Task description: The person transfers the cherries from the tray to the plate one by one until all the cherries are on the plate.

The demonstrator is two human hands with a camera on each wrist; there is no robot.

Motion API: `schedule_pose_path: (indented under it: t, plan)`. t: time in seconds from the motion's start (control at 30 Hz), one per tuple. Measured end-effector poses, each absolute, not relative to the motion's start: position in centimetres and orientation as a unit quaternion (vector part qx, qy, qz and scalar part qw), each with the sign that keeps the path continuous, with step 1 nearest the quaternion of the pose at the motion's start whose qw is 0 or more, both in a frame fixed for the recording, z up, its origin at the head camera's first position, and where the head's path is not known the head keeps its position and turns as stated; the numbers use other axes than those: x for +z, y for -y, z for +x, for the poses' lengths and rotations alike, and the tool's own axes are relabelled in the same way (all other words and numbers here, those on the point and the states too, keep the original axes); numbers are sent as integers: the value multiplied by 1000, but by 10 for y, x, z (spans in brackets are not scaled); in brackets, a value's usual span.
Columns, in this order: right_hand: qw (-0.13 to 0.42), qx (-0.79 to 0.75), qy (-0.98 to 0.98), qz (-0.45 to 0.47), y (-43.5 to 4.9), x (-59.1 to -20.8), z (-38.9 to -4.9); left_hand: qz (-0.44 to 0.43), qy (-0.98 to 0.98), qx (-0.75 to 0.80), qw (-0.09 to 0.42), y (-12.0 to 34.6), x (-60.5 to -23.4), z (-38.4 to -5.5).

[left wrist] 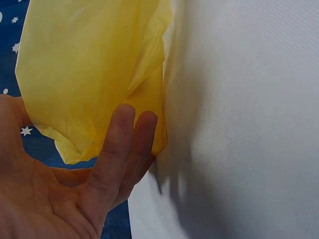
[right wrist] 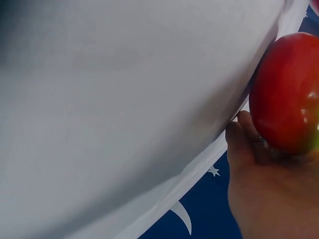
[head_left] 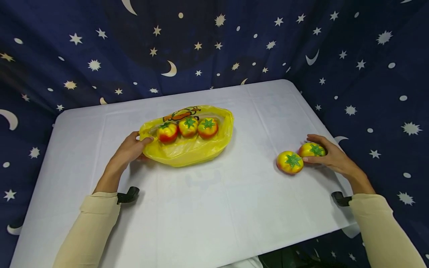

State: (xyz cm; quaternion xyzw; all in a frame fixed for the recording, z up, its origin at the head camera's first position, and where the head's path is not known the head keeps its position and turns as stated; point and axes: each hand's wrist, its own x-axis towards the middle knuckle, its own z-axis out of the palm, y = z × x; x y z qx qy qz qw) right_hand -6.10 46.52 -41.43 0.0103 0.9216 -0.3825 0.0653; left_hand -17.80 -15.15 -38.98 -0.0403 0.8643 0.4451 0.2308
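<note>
A yellow plastic bag (head_left: 181, 158) lies with its mouth spread wide on the left half of the table. Three red-and-yellow tomatoes (head_left: 207, 128) with green star-shaped tops sit in a row inside it. My left hand (head_left: 130, 147) pinches the bag's left rim, thumb over the edge and fingers outside; the left wrist view shows two fingers against the yellow film (left wrist: 84, 74). Over at the right, my right hand (head_left: 330, 154) grips another tomato (head_left: 312, 149) between thumb and fingers. A similar loose tomato (head_left: 290, 162) is right beside it, to its left.
A white cloth covers the table (head_left: 207, 208). Its right edge runs close to my right hand and forearm. Dark blue curtains (head_left: 201, 44) with moons and stars hang behind the table and along its sides. Black wrist mounts (head_left: 128, 195) stick out from both sleeves.
</note>
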Motion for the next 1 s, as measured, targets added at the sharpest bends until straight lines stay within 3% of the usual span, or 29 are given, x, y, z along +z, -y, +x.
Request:
schedule_pose_path:
  t: [0.5,1.0]
  plan:
    - [73,-359,-929,42,-463,-414,-61,-43,-861,452,230,151,-390,-178]
    - [20,-346,-937,48,-457,-400,-63,-46,-855,460,234,151,-390,-179]
